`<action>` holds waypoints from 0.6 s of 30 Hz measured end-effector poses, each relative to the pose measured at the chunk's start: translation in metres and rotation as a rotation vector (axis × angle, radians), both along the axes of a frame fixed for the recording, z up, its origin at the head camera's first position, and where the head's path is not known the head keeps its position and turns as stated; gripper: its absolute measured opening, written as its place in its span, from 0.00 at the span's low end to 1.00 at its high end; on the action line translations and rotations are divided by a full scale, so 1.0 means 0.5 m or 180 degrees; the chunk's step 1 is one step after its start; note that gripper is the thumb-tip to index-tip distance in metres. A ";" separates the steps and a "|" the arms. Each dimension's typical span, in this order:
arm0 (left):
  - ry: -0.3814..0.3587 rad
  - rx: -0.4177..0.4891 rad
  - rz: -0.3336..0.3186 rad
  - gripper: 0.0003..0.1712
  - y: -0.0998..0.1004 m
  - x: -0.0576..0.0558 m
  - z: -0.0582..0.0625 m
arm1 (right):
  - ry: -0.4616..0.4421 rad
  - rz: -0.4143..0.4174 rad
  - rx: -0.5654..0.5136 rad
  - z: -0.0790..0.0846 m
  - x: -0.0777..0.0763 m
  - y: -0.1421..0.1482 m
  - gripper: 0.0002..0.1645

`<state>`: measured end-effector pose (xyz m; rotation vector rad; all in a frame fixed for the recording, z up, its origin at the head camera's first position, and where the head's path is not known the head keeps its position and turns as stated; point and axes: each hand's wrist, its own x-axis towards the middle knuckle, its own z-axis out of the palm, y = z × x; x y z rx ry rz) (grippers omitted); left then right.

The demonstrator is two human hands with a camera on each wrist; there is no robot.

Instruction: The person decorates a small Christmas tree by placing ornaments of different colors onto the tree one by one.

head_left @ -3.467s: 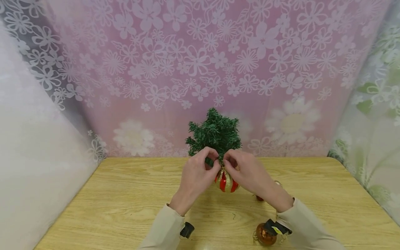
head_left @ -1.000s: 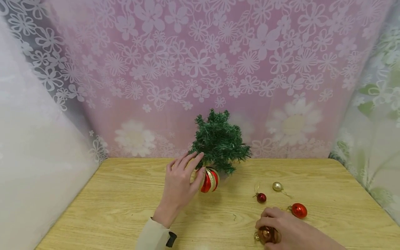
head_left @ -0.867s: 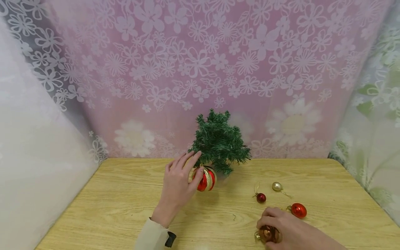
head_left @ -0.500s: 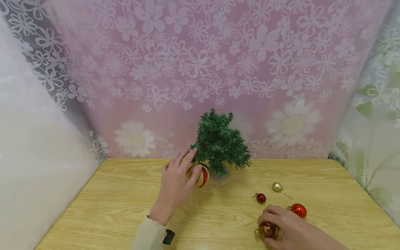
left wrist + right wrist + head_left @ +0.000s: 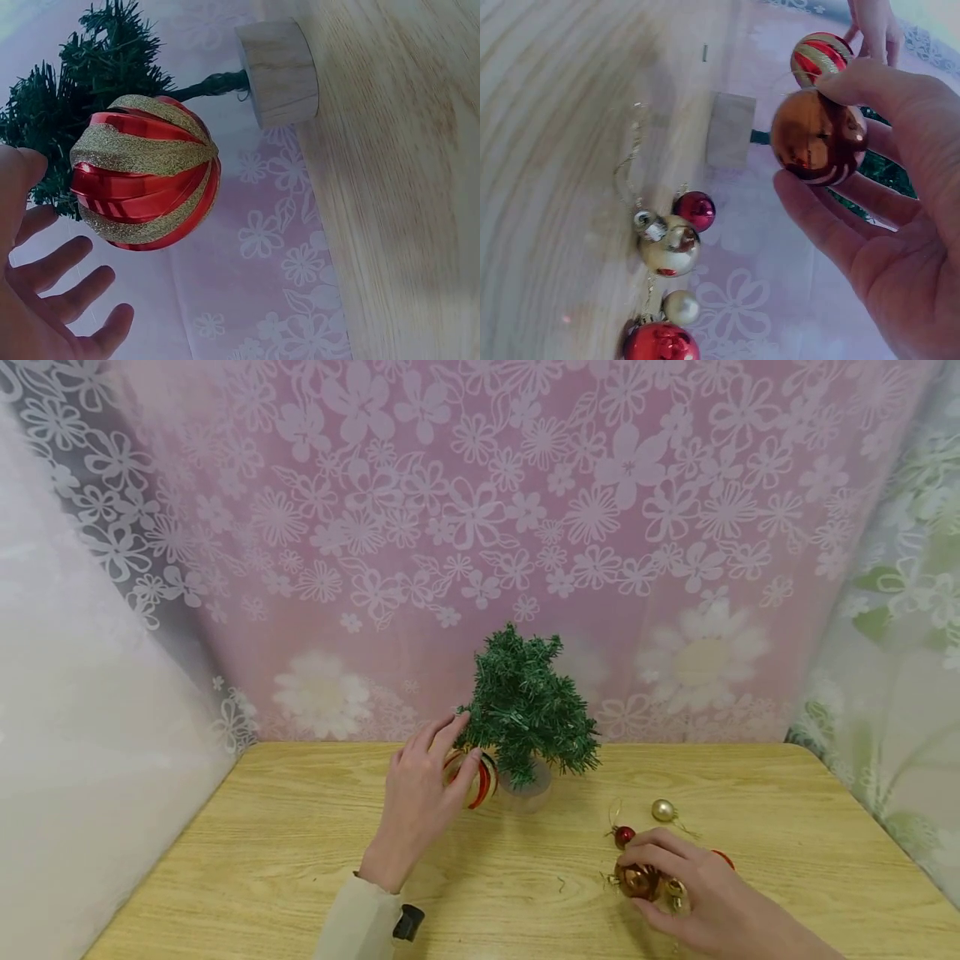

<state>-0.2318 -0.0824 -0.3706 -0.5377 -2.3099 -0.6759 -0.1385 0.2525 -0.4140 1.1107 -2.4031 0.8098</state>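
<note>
A small green Christmas tree (image 5: 528,710) stands on a round wooden base (image 5: 279,73). From its left side hangs a large red bauble with gold glitter stripes (image 5: 142,176). My left hand (image 5: 420,785) is beside that bauble, its fingers spread and loosely bent, the thumb and index finger right at the branch tips. On the right, my right hand (image 5: 705,893) pinches a shiny copper-brown bauble (image 5: 814,135) between thumb and fingers, held above the table. Its gold cap and cord point left in the head view.
Close by the right hand lie a gold bauble (image 5: 673,251), a dark red one (image 5: 695,210), a small pearl-coloured one (image 5: 663,810) and a red one (image 5: 662,345). A patterned pink curtain (image 5: 480,527) rises behind the wooden table (image 5: 300,860).
Both hands were together at the striped bauble's top earlier. The tree has since turned, carrying that bauble left. My right hand has taken the copper-brown bauble and moved it slightly toward the tree.
</note>
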 end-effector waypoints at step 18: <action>0.0343 0.0392 -0.1073 0.14 0.042 0.076 0.004 | 0.0337 -0.0343 -0.0360 0.063 0.009 -0.034 0.41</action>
